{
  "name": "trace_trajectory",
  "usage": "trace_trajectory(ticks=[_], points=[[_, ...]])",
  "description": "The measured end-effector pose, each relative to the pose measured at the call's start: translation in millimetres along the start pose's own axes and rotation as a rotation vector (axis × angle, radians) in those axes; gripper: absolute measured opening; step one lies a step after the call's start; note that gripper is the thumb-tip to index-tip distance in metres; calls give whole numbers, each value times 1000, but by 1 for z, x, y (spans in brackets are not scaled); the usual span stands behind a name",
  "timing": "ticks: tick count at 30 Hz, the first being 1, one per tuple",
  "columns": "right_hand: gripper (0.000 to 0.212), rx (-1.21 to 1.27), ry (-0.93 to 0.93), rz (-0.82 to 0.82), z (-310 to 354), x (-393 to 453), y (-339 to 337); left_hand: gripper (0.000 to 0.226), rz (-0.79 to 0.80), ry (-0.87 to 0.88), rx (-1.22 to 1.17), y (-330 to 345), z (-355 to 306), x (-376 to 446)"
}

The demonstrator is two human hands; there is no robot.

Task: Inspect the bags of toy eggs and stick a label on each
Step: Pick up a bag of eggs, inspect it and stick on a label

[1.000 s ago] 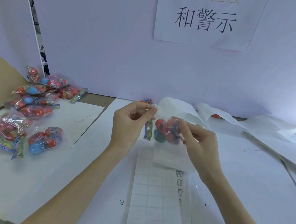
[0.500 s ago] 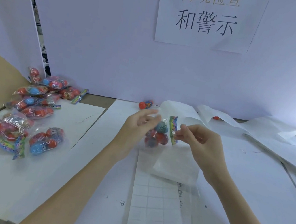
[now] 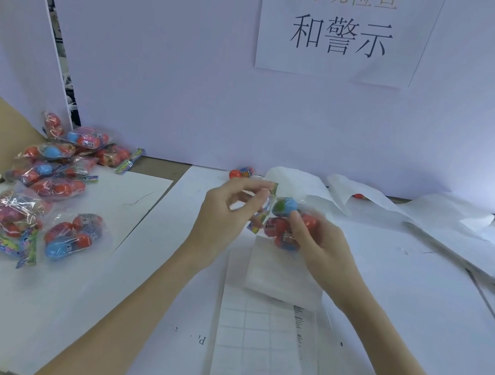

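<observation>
Covering your bench is a white paper table surface [image 3: 414,308], with a white grid-cut label sheet [image 3: 260,350] lying flat directly below your hands. At the left edge lies a heap of clear plastic bags of red and blue toy eggs [image 3: 46,189]. Your left hand [image 3: 223,212] pinches the printed header of one clear egg bag [image 3: 283,221], raised above the sheet; your right hand [image 3: 321,246] grips its body.

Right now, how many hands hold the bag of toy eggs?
2: the left hand pinches the bag's printed header, and the right hand grips its body of eggs.
</observation>
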State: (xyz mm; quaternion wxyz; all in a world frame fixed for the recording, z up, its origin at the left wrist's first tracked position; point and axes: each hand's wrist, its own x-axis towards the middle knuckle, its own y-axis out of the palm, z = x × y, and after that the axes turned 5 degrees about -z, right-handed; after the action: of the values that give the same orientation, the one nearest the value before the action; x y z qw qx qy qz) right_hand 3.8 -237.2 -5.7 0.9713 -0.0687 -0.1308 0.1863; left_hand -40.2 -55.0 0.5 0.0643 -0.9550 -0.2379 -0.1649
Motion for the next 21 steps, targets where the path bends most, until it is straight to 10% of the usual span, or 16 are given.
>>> trace_trajectory(ticks=[6,21], points=[[24,133,59,42,3,0,-7,24,53,-247,-29,-4,4,4],[44,136,124,54,7,-2,4,17,-290,58,184,9,8,-1]])
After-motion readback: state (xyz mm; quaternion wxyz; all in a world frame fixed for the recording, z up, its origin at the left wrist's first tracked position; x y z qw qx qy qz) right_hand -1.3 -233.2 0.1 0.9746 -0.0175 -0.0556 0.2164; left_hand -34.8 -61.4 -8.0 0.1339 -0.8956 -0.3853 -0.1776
